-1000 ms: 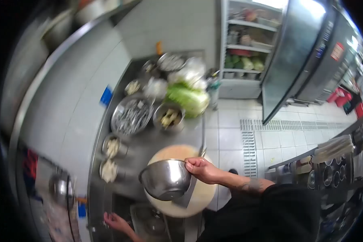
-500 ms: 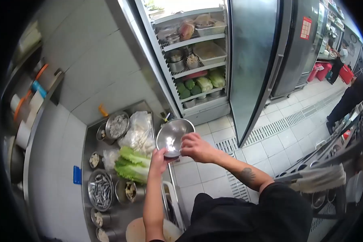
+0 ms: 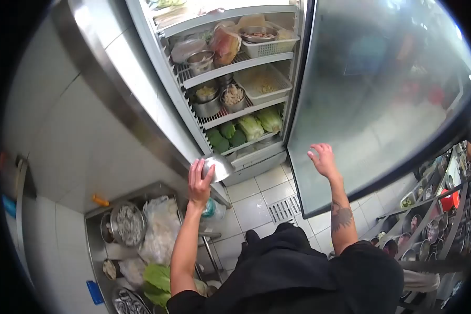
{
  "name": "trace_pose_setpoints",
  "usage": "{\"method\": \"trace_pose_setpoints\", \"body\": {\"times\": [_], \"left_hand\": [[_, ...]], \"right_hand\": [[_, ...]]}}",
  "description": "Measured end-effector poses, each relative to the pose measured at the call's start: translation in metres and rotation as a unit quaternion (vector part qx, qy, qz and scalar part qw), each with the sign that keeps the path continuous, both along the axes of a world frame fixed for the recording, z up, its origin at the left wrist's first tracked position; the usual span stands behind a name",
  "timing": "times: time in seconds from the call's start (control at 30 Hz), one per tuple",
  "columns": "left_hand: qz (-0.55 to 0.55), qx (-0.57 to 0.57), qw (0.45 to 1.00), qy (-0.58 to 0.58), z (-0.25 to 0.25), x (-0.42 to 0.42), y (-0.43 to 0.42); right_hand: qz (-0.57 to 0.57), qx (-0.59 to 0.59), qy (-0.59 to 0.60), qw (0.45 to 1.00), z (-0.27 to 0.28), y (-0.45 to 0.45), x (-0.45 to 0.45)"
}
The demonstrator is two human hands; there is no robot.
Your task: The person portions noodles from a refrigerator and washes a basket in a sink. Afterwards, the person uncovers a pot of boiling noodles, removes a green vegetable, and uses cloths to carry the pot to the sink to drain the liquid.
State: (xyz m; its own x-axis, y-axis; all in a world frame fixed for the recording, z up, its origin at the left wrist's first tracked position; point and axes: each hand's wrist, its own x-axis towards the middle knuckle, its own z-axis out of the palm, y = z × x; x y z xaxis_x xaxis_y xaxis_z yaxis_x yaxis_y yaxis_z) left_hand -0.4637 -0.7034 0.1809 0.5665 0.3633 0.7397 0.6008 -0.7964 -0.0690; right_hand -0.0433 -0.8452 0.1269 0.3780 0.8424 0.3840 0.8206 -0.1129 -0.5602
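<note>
Steel bowl (image 3: 219, 168), tilted, is gripped in the left hand (image 3: 199, 183) — before the lower left corner of the open refrigerator (image 3: 256, 168). The right hand (image 3: 325, 161) is empty, fingers loosely spread, before the glass door (image 3: 366, 99). Lettuce (image 3: 157, 278) lies near the counter's (image 3: 96, 233) right edge — beside a plastic bag (image 3: 159, 225).

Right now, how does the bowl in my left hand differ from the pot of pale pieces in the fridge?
The bowl is held up in your left hand; the pot stands upright on a fridge shelf. The bowl has rounded sides, the pot straight ones. Pale pieces fill the pot, while no food shows in the bowl. Both are silvery metal.
</note>
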Motion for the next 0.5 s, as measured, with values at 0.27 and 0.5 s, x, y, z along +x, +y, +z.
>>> {"method": "trace_pose_setpoints", "body": {"times": [0.27,0.5], "left_hand": [[0.053,-0.062,0.997,0.016,-0.023,0.152,0.300],[0.176,-0.104,0.978,0.028,-0.051,0.323,0.539]], "right_hand": [[0.067,0.094,-0.021,0.993,0.041,0.525,0.247],[0.216,-0.032,-0.172,0.961,-0.065,1.075,0.434]]}}
